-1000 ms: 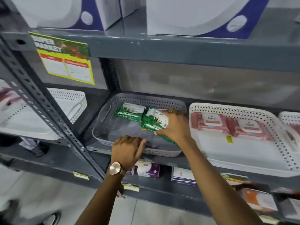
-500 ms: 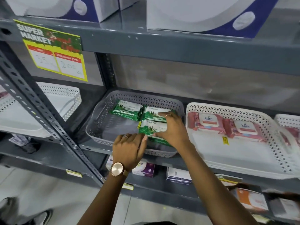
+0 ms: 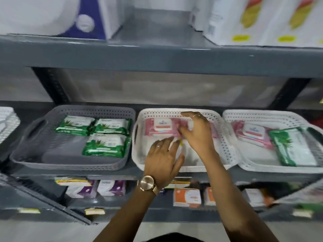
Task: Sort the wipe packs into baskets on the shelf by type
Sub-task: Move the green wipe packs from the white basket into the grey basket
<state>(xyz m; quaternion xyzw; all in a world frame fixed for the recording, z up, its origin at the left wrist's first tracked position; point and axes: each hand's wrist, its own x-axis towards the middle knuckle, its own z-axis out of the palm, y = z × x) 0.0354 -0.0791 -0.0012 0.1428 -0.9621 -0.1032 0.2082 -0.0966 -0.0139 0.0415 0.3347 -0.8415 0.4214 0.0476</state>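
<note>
Spanning the whole view, the grey shelf [image 3: 157, 62] carries three baskets in a row, and the middle white basket [image 3: 139, 159] serves here as the landmark. Left of it sits the grey basket [image 3: 26, 159] with three green wipe packs [image 3: 106, 145] lying flat, already sorted. Right of it, the far white basket [image 3: 248, 165] is mixed: a pink pack [image 3: 251, 135] and one stray green pack [image 3: 293, 147] lying beside it, so sorting looks unfinished. Inside the landmark basket, pink packs [image 3: 160, 127] lie along the back wall. The right hand [image 3: 197, 135] hovers over them, fingers [image 3: 185, 131] curled against a pink pack; blur hides whether it is truly gripped. The left hand [image 3: 164, 158] lies spread and empty over the basket's front. These packs look light, soft and pillowy with slick film wrap; pinching across the short sides, or by the stiffer plastic lid, should hold better than the glossy face.
</note>
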